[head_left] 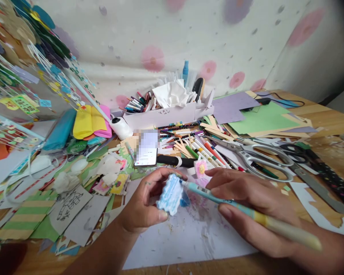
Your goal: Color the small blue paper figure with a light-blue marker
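My left hand [145, 204] pinches a small white paper piece [171, 194] with wavy edges, its face streaked with light blue colour. Between the fingers and thumb of my right hand [246, 202] is a marker pen [232, 204] with a light blue barrel and a pale yellow rear end. The pen's tip touches or nearly touches the paper's right upper edge. Below both hands lies a white sheet [183, 244] with pink and grey smudges. A small pink paper piece with a yellow flower [201, 169] is just beyond my right fingers.
A phone [146, 149] lies beyond my left hand. Large scissors [263, 158] and several loose markers [206, 149] are at the right. Paper scraps [74, 210] crowd the left. A white box [163, 116] of pens and tissues stands at the back, beside a thread spool [122, 128].
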`<state>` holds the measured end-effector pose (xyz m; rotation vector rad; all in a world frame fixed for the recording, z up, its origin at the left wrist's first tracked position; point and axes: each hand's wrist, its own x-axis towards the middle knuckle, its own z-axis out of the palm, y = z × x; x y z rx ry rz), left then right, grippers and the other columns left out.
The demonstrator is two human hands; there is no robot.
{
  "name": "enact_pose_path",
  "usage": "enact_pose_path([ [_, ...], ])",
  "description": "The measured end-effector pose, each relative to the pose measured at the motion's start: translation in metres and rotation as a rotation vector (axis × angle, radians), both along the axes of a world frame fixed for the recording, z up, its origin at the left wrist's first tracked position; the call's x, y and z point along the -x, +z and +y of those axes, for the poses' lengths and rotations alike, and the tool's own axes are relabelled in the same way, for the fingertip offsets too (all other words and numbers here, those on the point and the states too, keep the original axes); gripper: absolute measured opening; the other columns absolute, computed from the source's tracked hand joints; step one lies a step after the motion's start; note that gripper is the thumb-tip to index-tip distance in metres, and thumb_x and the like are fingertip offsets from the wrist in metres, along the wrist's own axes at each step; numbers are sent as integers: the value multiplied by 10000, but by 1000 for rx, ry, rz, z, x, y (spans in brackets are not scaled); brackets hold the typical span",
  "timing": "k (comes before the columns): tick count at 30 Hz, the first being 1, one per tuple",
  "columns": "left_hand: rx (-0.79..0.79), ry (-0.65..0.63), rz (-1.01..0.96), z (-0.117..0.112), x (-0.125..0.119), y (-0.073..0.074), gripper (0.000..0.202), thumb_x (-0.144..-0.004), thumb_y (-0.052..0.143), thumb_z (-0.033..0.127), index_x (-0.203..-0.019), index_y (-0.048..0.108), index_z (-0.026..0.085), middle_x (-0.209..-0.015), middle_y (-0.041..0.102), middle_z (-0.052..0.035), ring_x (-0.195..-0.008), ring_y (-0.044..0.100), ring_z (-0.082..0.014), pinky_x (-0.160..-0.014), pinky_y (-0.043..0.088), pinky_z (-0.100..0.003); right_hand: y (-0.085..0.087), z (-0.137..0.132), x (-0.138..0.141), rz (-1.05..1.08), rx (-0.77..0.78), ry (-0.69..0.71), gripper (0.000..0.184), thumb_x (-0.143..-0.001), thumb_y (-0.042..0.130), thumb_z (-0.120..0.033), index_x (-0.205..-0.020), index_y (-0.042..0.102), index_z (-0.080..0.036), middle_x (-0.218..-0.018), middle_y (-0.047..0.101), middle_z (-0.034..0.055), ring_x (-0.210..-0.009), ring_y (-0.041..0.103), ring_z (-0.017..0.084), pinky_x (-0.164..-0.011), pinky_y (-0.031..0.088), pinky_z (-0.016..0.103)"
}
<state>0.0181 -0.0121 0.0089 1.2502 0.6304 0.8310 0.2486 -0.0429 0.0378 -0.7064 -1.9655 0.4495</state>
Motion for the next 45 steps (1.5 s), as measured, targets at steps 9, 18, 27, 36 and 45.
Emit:
enact_pose_path([
  [9, -13, 19, 8, 1, 0, 0, 564, -546, 740, 253, -1100, 649, 199, -937, 612, -54, -770, 511, -170, -646, 397, -238, -2, 0, -1, 36, -10, 7, 202, -785, 533, -56, -914, 617, -187, -756, 717, 58, -766, 705, 199, -862, 575, 360],
  [18, -3, 27, 5, 1, 0, 0, 572, -538, 731, 243, -1102, 653, 197, -972, 619, -59, -809, 521, -183, -670, 399, -244, -2, 1, -1, 7, -37, -12, 190, -776, 535, -58, -890, 605, -193, -763, 718, 56, -779, 707, 203, -868, 576, 376],
  [27, 31, 60, -24, 1, -1, 0, 547, -529, 742, 246, -1068, 668, 193, -952, 628, -59, -793, 522, -175, -664, 403, -236, -2, 2, 1, 23, -33, 7, 227, -741, 538, -23, -888, 625, -173, -723, 705, 55, -720, 697, 184, -865, 567, 358],
  [36, 50, 91, -69, 1, 0, -3, 569, -530, 782, 281, -1081, 674, 185, -985, 641, -71, -838, 543, -191, -695, 423, -244, -5, -7, -3, 49, 98, -139, 82, -881, 556, -253, -871, 627, -214, -692, 703, 26, -850, 715, 215, -760, 591, 309],
  [45, 138, 175, -125, -1, 1, -6, 604, -496, 801, 279, -1082, 680, 200, -1030, 654, -90, -812, 566, -209, -649, 443, -264, -8, -2, 5, 135, 72, -109, 160, -748, 618, -101, -856, 590, -216, -671, 662, 28, -601, 664, 180, -543, 564, 284],
])
